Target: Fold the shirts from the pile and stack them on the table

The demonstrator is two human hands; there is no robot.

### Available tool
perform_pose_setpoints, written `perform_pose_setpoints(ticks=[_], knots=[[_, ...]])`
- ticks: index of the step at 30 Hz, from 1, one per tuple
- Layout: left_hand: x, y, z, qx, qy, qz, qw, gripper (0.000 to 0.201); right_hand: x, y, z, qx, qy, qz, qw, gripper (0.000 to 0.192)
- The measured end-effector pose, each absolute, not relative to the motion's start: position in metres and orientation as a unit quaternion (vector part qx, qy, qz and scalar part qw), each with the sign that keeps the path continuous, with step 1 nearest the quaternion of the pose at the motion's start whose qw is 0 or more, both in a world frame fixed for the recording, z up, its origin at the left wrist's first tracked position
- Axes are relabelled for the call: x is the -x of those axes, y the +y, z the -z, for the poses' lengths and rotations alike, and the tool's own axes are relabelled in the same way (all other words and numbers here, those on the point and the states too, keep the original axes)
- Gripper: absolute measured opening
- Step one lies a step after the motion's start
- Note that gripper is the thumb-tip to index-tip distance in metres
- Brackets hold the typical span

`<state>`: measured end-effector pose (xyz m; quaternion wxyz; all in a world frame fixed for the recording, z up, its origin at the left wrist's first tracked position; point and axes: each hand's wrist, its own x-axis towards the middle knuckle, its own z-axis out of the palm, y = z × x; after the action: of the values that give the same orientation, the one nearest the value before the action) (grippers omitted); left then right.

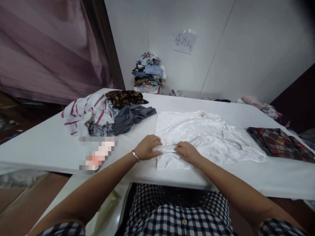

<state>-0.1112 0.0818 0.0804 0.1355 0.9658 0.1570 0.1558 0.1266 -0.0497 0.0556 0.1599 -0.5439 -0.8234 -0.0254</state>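
A white satin-like shirt (199, 131) lies spread on the white table (137, 167) in front of me, its collar toward the far side. With a silver bracelet at the wrist, my left hand (148, 147) grips the shirt near its left edge, thumb below and fingers above. Close by on the right, my right hand (188, 152) pinches the same shirt, and a raised fold of cloth stretches between the two hands. The cloth inside the fingers is partly hidden. Wrinkles run across the shirt's right part, where a sleeve spreads out.
Left on the table sit a striped garment (81, 113), a dark grey garment (131, 118) and a patterned dark one (125, 97). A pixelated item (99, 155) lies nearer. Folded plaid shirts (278, 142) rest at right. Behind the table stands a tall clothes pile (150, 72).
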Motion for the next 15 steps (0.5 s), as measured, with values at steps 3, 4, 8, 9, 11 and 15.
perform_pose_setpoints(ticks=[3, 4, 8, 9, 11, 15], knots=[[0.117, 0.081, -0.074, -0.966, 0.178, -0.142, 0.12, 0.016, -0.126, -0.049, -0.058, 0.545, -0.819, 0.011, 0.181, 0.024], [0.118, 0.08, -0.073, -0.964, 0.178, -0.146, 0.129, 0.013, -0.126, -0.05, -0.059, 0.544, -0.818, 0.01, 0.186, 0.024], [0.122, 0.076, -0.077, -0.957, 0.125, -0.177, 0.195, 0.012, -0.129, -0.054, -0.063, 0.536, -0.815, -0.008, 0.221, 0.025], [0.122, 0.075, -0.079, -0.953, 0.117, -0.18, 0.212, 0.012, -0.13, -0.055, -0.063, 0.531, -0.815, -0.019, 0.233, 0.025], [0.122, 0.076, -0.082, -0.946, 0.118, -0.17, 0.248, 0.013, -0.131, -0.057, -0.064, 0.519, -0.815, -0.044, 0.253, 0.025], [0.112, 0.087, -0.084, -0.931, 0.142, -0.12, 0.316, 0.028, -0.132, -0.051, -0.067, 0.531, -0.797, -0.111, 0.267, 0.023]])
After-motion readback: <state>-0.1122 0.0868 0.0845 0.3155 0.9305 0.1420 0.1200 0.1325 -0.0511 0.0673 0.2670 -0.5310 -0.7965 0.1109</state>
